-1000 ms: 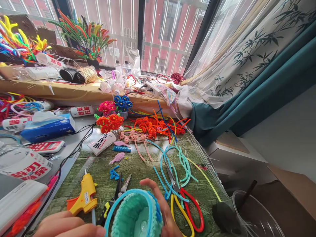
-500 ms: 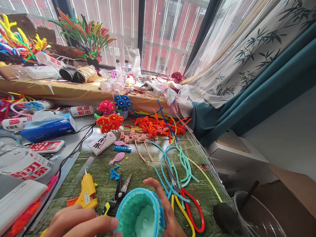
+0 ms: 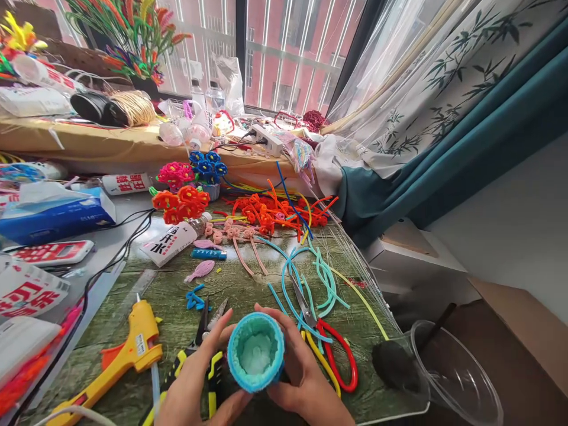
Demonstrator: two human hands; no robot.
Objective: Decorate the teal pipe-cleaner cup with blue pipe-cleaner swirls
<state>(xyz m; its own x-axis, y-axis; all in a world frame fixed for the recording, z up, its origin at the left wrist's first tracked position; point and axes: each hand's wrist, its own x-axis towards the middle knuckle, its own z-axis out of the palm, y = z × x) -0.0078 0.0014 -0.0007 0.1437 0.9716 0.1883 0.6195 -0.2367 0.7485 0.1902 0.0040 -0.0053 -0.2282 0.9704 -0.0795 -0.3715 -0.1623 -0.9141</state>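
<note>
A round turquoise cup covered in fuzzy pipe cleaner, with a bright blue rim (image 3: 256,355), is held between both hands, its mouth tilted toward me. My left hand (image 3: 190,378) grips its left side, thumb low and index finger raised along it. Fingers of my right hand (image 3: 304,373) curl around the right side. Black-and-yellow snips (image 3: 215,378) lie on the table, partly hidden behind my left hand. To the left rests a yellow glue gun (image 3: 141,337). Red-and-yellow-handled scissors (image 3: 339,355) lie just right of my right hand, among light-blue pipe cleaners (image 3: 288,284).
Orange pipe-cleaner pieces (image 3: 266,213), pipe-cleaner flowers (image 3: 181,204) and a white-labelled bottle (image 3: 171,242) are toward the back. A blue lighter (image 3: 208,254) and pink fish-shaped piece (image 3: 200,271) sit mid-table. At the right edge stands a clear plastic cup (image 3: 457,378). Black cables (image 3: 119,260) run left.
My left hand has come from beside the cup to grip its left side. The cup now tilts more toward me, and the view has shifted rightward and down.
</note>
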